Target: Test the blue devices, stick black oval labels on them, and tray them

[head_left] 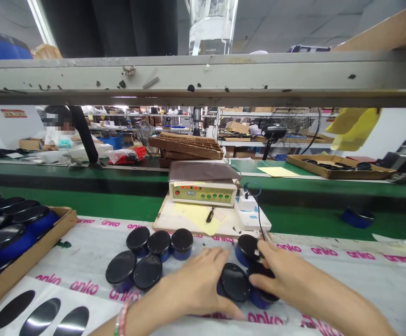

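My left hand (203,282), fingers and thumb spread apart, curves around the left side of a blue jar with a glossy black lid (235,282). My right hand (280,268) is closed about another black-lidded blue jar (263,298), its thumb across the lid. Its fingertips reach a third jar (247,248) just behind. These jars stand close together, upright. Left of my hands several more black-lidded jars (147,272) form a loose group. My left wrist wears a beaded bracelet (121,319).
A cardboard tray (31,259) of jars stands at left, near a white sheet with black ovals (45,312). Behind are a control box (204,193) and power strip (253,217). One jar (358,218) lies on the green surface. A shelf (203,77) crosses overhead; a person (57,128) is beyond.
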Tool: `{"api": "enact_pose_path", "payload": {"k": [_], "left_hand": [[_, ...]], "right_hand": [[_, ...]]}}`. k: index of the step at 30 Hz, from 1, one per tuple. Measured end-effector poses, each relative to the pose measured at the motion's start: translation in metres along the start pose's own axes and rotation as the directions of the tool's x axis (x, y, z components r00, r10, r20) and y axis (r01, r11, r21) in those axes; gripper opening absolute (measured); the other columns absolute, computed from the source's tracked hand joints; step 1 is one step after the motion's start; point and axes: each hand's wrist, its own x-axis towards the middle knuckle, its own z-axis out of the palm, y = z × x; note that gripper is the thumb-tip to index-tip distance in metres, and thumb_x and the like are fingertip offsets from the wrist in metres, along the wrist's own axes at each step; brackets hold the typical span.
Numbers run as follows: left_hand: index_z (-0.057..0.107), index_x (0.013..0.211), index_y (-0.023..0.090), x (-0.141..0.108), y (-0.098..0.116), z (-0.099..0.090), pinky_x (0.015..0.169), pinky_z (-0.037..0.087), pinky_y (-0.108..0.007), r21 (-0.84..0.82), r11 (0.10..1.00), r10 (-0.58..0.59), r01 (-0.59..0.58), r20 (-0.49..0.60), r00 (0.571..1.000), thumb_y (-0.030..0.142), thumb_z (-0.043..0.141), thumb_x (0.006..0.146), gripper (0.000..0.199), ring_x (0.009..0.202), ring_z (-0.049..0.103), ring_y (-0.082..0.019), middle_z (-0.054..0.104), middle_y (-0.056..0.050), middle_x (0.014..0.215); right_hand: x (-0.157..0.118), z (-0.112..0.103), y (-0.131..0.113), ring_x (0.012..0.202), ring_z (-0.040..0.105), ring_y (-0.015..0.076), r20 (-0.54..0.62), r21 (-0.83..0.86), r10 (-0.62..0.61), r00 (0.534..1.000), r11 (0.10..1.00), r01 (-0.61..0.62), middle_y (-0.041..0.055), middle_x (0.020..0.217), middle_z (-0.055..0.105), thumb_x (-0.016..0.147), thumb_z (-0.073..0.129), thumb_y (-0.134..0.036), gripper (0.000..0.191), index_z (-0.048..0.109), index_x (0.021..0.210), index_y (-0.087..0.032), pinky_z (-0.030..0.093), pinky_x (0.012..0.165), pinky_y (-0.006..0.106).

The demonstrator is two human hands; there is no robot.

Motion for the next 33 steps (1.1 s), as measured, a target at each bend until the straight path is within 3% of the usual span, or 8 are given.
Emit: {"api": "enact_pose_path", "payload": {"k": [2,5,14,19,22,25,29,33], "left_hand": [[0.051,0.128,0.019,0.003,0.003,0.015,0.091,0.045,-0.040,-0.094,0.995,0.035,-0.030,0.057,0.998,0.048,0.077,0.064,0.075,0.114,0.055,-0.034,0.059,-0.013,0.124],[0.056,0.120,0.023,0.005,-0.001,0.025,0.084,0.048,-0.038,-0.135,0.991,0.018,-0.017,0.007,1.000,0.043,0.080,0.063,0.065,0.102,0.061,-0.032,0.064,-0.009,0.113],[0.041,0.138,0.022,0.010,-0.009,0.029,0.102,0.040,-0.042,-0.140,0.990,-0.013,0.011,-0.015,1.000,0.039,0.081,0.063,0.087,0.124,0.047,-0.033,0.049,-0.012,0.136],[0.028,0.145,0.021,-0.003,0.016,0.009,0.111,0.030,-0.044,-0.217,0.975,0.051,-0.051,-0.005,0.999,0.047,0.079,0.063,0.100,0.136,0.030,-0.031,0.034,-0.011,0.148],[0.017,0.149,0.024,-0.012,0.036,0.000,0.108,0.034,-0.047,-0.347,0.937,0.028,-0.038,-0.033,0.999,0.049,0.077,0.064,0.107,0.134,0.033,-0.034,0.031,-0.010,0.150],[0.022,0.147,0.026,-0.017,0.046,0.000,0.104,0.040,-0.044,-0.394,0.915,0.024,-0.087,-0.161,0.987,0.042,0.077,0.067,0.098,0.127,0.045,-0.033,0.045,-0.009,0.141],[0.024,0.145,0.029,-0.021,0.045,-0.016,0.098,0.044,-0.038,-0.382,0.917,0.047,-0.116,-0.186,0.981,0.039,0.075,0.070,0.091,0.121,0.051,-0.028,0.052,-0.005,0.135],[0.045,0.134,0.029,-0.023,0.018,-0.065,0.099,0.041,-0.028,-0.218,0.968,0.130,-0.128,-0.007,0.991,0.042,0.068,0.078,0.062,0.119,0.053,-0.021,0.057,0.000,0.131]], "right_hand": [[-0.007,0.002,-0.007,0.076,0.060,0.0252,0.097,-0.027,0.039,0.994,0.999,-0.037,0.0077,0.090,0.062,0.076,0.058,-0.028,0.015,0.051,0.088,-0.021,0.039,0.061,0.032],[-0.011,-0.002,-0.010,0.075,0.060,0.0234,0.162,-0.056,0.044,0.986,0.998,-0.036,0.0067,0.088,0.061,0.074,0.054,-0.021,0.009,0.051,0.082,-0.021,0.039,0.060,0.031],[-0.011,-0.001,-0.011,0.090,0.059,0.0288,0.295,-0.118,-0.008,0.955,0.992,0.044,0.0106,0.099,0.062,0.075,0.048,-0.017,0.019,0.052,0.093,-0.018,0.042,0.071,0.037],[-0.024,-0.020,-0.022,0.080,0.057,0.0217,0.259,0.020,-0.082,0.962,0.997,0.079,0.0030,0.090,0.061,0.084,0.044,-0.024,0.009,0.053,0.089,-0.023,0.042,0.069,0.032],[-0.035,-0.032,-0.033,0.098,0.054,0.0201,0.180,0.248,-0.146,0.973,0.964,0.098,0.0008,0.109,0.057,0.092,0.041,-0.040,0.019,0.052,0.103,-0.029,0.043,0.082,0.028],[-0.037,-0.031,-0.045,0.113,0.047,0.0198,0.115,0.383,-0.158,0.981,0.918,0.103,0.0002,0.123,0.051,0.094,0.039,-0.050,0.032,0.044,0.120,-0.033,0.038,0.094,0.027],[-0.029,-0.022,-0.052,0.104,0.051,0.0195,0.042,0.480,-0.125,0.991,0.872,0.089,0.0006,0.112,0.055,0.093,0.038,-0.054,0.037,0.042,0.121,-0.031,0.042,0.088,0.027],[-0.020,-0.013,-0.061,0.083,0.053,0.0165,-0.007,0.406,-0.174,0.985,0.899,0.162,0.0005,0.093,0.056,0.094,0.037,-0.051,0.031,0.047,0.110,-0.026,0.044,0.074,0.026]]}}
